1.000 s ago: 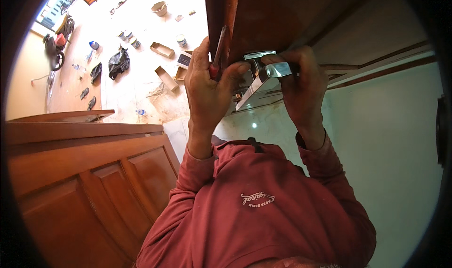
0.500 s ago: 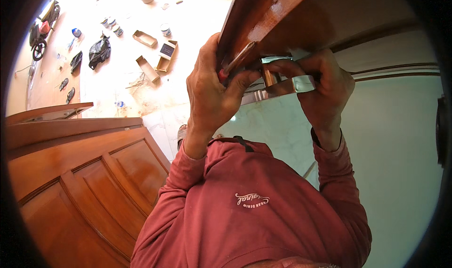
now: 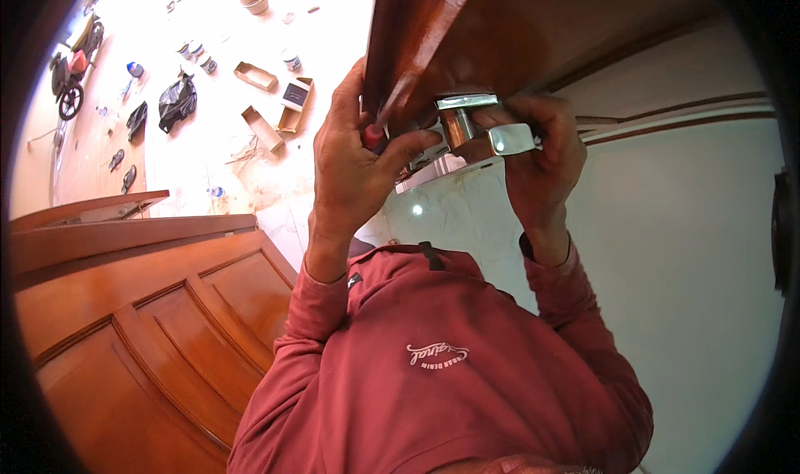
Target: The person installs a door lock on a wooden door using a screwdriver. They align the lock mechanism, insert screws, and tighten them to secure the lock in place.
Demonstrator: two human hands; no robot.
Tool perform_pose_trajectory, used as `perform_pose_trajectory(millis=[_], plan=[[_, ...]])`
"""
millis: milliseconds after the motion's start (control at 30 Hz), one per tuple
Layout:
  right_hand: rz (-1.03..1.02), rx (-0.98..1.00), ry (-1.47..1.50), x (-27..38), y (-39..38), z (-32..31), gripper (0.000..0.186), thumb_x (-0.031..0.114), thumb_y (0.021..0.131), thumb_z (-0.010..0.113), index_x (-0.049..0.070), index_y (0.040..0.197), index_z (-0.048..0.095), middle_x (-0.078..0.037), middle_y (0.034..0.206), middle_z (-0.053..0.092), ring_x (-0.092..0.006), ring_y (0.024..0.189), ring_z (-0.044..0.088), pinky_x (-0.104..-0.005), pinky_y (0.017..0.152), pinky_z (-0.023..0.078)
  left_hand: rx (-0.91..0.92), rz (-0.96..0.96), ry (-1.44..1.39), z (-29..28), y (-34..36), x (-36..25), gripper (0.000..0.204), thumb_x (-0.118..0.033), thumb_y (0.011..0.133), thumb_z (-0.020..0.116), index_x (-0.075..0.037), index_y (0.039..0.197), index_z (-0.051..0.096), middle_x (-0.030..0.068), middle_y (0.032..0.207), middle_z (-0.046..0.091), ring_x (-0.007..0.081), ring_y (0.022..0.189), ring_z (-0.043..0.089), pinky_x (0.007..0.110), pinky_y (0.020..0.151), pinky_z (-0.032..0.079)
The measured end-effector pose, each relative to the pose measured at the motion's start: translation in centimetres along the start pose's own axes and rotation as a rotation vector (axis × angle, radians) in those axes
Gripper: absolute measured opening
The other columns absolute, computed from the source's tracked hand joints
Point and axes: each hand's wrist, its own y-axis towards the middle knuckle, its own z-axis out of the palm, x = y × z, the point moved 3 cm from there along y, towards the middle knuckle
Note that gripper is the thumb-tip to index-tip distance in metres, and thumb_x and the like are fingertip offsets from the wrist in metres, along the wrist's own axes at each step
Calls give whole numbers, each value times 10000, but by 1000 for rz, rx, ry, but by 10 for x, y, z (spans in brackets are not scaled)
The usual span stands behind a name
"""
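Observation:
A dark glossy wooden door (image 3: 517, 32) stands upright in front of me. Around its left edge my left hand (image 3: 346, 170) is closed, with a red-handled screwdriver (image 3: 375, 137) held in it. The screwdriver's shaft points up along the door's edge; I cannot tell whether its tip touches anything. A shiny metal door handle (image 3: 511, 139) juts from the door face, its mounting plate behind it. At that handle's right end my right hand (image 3: 546, 166) is closed with curled fingers, partly hidden behind the metal.
A second panelled wooden door leaf (image 3: 167, 307) fills the lower left. On the bright floor beyond lie open cardboard boxes (image 3: 262, 130), a black plastic bag (image 3: 177, 103), several cans (image 3: 291, 60), a bucket (image 3: 256, 1) and sandals (image 3: 129, 178). A pale wall (image 3: 683, 266) runs along the right.
The door edge, its handle and both hands now sit further left in view. More of the handle's mounting plate shows, and the right fingers have shifted back from it. The screwdriver stays in my left hand.

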Motion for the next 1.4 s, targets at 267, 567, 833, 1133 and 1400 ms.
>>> perform_pose_trajectory(millis=[267,567,833,1133,1400], plan=[[126,-4,15,-5,-13,5,149,-5,882,765,42,940,635,-78,772,701,-133,607,659,-277,547,512,-8,76,252,3,0,-6,946,-54,716,904,-11,1515,401,223,1293,653,295,1134,700,362,887,592],[279,2,-16,5,-22,16,242,90,856,812,51,934,586,-101,767,710,-190,680,727,-303,604,545,-23,143,155,7,-1,0,859,-109,762,883,-2,1477,418,180,1183,680,266,1008,731,354,791,596],[288,-14,9,9,-18,15,162,101,922,739,30,935,594,-90,778,729,-174,687,727,-313,598,547,-60,142,207,8,-3,4,866,-77,735,901,-13,1461,433,165,1190,681,245,994,732,338,800,606],[396,-188,413,55,-36,14,803,402,918,779,-63,1452,401,-154,1360,488,-244,1201,549,-399,1053,428,228,31,-26,-36,9,8,748,90,808,726,50,1487,413,201,1502,504,118,817,690,238,650,562],[410,-423,162,63,-31,71,660,106,840,852,-33,1352,460,-126,1233,595,-179,1055,652,-291,871,558,181,-137,-112,-95,15,34,518,17,967,572,67,1467,447,194,1418,598,-3,545,524,153,441,406]])
